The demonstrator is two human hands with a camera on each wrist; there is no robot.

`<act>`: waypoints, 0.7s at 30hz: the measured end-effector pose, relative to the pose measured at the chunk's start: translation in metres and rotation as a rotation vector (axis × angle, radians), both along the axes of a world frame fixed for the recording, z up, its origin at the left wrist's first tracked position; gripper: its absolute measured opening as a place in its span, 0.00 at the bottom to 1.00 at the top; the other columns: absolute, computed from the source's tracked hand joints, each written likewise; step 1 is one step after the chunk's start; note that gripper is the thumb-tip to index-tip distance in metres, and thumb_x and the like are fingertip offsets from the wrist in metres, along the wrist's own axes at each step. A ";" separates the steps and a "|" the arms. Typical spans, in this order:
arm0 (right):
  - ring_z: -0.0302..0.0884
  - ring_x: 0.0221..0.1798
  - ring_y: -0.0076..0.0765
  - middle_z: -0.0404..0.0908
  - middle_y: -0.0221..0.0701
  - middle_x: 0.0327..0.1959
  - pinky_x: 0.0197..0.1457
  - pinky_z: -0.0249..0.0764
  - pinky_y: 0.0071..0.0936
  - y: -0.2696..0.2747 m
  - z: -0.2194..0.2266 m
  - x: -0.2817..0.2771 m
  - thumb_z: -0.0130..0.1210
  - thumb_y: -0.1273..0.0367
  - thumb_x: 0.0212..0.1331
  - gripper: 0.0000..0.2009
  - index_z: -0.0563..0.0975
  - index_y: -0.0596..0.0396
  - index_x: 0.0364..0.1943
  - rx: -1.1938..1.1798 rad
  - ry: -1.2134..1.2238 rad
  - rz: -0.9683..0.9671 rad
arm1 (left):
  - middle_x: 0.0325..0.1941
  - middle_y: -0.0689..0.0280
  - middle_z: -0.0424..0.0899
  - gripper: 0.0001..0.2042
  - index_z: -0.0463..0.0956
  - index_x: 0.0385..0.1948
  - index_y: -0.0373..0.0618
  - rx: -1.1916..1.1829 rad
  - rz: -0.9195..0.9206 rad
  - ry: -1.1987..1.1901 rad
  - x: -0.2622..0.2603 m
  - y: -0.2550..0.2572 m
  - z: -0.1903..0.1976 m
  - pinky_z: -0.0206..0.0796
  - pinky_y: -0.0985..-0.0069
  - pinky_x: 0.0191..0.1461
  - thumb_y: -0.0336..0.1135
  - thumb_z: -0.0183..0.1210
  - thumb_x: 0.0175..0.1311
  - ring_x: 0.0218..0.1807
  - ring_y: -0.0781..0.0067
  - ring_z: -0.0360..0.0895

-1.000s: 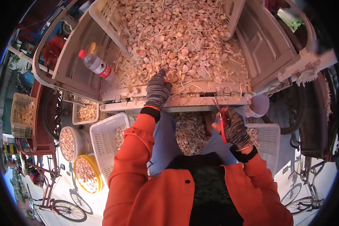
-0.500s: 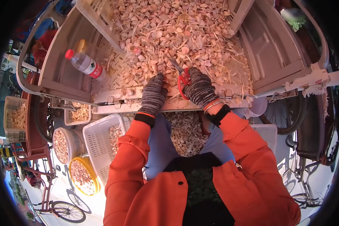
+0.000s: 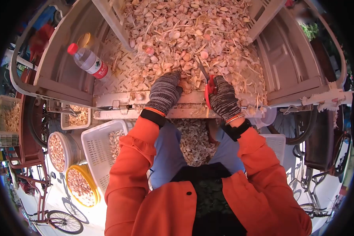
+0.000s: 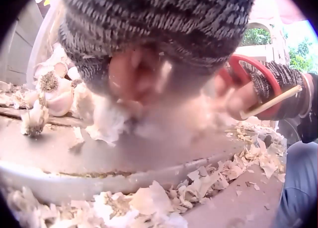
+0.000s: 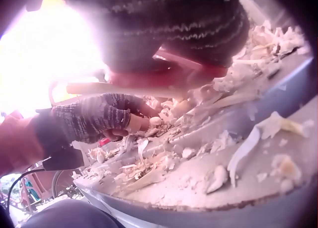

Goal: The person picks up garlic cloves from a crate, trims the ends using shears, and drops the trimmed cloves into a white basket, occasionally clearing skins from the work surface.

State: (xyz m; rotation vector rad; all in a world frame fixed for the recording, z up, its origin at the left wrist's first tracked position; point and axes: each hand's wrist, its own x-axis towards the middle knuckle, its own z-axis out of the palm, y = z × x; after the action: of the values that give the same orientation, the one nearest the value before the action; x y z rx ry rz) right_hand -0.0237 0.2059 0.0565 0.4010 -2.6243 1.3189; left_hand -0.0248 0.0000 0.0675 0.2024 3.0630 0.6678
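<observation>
At the near edge of a broad heap of garlic cloves, skins and stalks (image 3: 192,33), my gloved left hand (image 3: 165,93) reaches down with bent fingers. In the right wrist view its fingertips are right at a small pale piece; I cannot tell whether they pinch it. My gloved right hand (image 3: 225,99) grips red-handled scissors (image 3: 208,94), the blades pointing forward over the heap. A pale dry stalk (image 4: 276,101) sticks out beside the right fingers. Next to the left hand lies a garlic bulb (image 4: 58,96) with its root end showing.
A red-capped bottle (image 3: 91,64) lies at the left of the cart bed. Metal side walls (image 3: 291,59) flank the heap. Below left stand a white crate (image 3: 96,147), a white bucket (image 3: 69,147) and a yellow bucket (image 3: 91,179) holding cloves. Skins lie between the legs.
My right hand has come up from beside the right leg to the heap's edge with the scissors, then moved slightly right, away from the left hand. The left hand stays at the edge.
</observation>
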 end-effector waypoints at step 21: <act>0.77 0.32 0.36 0.78 0.38 0.29 0.37 0.74 0.29 -0.001 0.005 0.064 0.58 0.70 0.50 0.13 0.72 0.59 0.40 -0.191 0.003 0.151 | 0.29 0.66 0.76 0.10 0.69 0.41 0.39 1.685 0.352 -0.426 0.112 0.045 0.004 0.50 0.89 0.17 0.28 0.57 0.59 0.19 0.87 0.59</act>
State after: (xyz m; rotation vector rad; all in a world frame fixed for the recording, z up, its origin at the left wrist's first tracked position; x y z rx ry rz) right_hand 0.0407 0.2053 0.0619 0.5792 -2.4771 1.5970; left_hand 0.0874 0.0454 0.0719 -0.4391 1.3866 2.5530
